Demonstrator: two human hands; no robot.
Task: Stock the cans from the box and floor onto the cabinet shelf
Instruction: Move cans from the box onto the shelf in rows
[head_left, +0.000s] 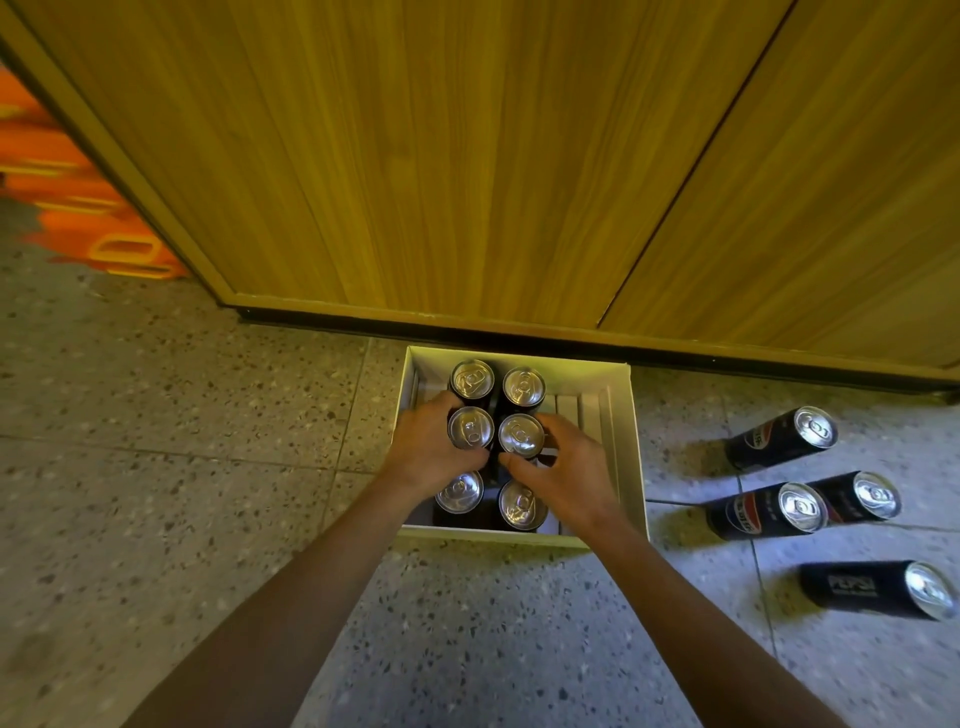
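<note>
Orange crates (119, 249), far left: no part of the job. Wood-grain cabinet (467, 156): doors closed, shelf out of sight, nothing seen stocked. White box (636, 457) on the floor against it: six cans upright. Grip of the left hand (421, 447) curled round the middle-left can (471, 427); grip of the right hand (566, 467) curled round the middle-right can (521, 435). Four floor cans (779, 439) at right, untouched. Judged barely begun.

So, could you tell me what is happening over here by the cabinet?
A person is reaching into the white box on the floor, which holds six cans. The left hand grips the middle-left can and the right hand grips the middle-right can. Right of the box stand four loose cans. The cabinet doors are shut.
</note>
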